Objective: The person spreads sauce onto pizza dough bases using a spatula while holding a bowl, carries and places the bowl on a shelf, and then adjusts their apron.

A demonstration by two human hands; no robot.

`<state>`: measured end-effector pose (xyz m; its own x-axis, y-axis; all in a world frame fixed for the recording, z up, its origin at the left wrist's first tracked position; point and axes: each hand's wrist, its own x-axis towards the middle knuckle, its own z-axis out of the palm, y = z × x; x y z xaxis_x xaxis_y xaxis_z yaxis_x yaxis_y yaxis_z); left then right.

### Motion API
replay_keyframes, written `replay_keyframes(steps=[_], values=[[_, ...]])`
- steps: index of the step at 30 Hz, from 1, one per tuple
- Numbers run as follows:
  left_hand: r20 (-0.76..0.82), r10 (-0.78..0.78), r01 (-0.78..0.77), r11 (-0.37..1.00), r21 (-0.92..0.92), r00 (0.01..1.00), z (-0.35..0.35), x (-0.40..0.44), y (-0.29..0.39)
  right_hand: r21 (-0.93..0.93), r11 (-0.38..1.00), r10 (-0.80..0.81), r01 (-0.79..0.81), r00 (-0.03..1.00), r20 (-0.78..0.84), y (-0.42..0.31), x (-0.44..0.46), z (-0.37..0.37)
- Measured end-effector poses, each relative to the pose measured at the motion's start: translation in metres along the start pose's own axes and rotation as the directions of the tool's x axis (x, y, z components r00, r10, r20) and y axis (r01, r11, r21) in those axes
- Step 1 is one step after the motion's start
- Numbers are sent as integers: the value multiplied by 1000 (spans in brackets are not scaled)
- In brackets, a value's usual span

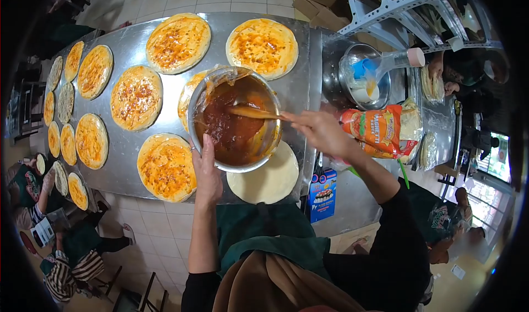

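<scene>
Your left hand (pixel 207 171) grips the metal bowl (pixel 248 169) at its near-left rim; your right hand (pixel 324 132), just off its right side, clasps the wooden spoon (pixel 253 112) in the red sauce (pixel 223 129).

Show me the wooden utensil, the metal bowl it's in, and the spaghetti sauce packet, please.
Wooden utensil (pixel 258 112): head view, on its shaft, over the bowl.
Metal bowl (pixel 238 169): head view, on its near rim.
Spaghetti sauce packet (pixel 380 129): head view, on its printed front.

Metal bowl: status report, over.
Left hand holding metal bowl. Right hand on wooden utensil, its tip in red sauce. Bowl partly hides plain dough round.
</scene>
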<state>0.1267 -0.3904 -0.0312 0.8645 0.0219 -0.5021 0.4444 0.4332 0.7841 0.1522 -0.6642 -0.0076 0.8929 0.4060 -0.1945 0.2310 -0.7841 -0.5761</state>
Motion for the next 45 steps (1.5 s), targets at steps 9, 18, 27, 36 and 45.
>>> replay_keyframes(steps=[9,18,27,36,45], values=[[55,-97,104,981,-163,994,5,-2,10,616,673,399,-409,902,163,54,9,-60],[-121,-52,39,993,-108,991,-25,-28,11,-256,927,117,-274,860,-496,120,15,38],[-187,-111,87,988,-131,976,-36,-53,15,-183,950,115,-253,828,-548,128,63,0],[-160,-90,67,987,-145,983,-43,-65,18,-89,979,104,-182,829,-549,126,42,10],[-183,-86,57,986,-158,979,-44,-74,15,-62,958,214,-279,843,-494,136,4,37]])
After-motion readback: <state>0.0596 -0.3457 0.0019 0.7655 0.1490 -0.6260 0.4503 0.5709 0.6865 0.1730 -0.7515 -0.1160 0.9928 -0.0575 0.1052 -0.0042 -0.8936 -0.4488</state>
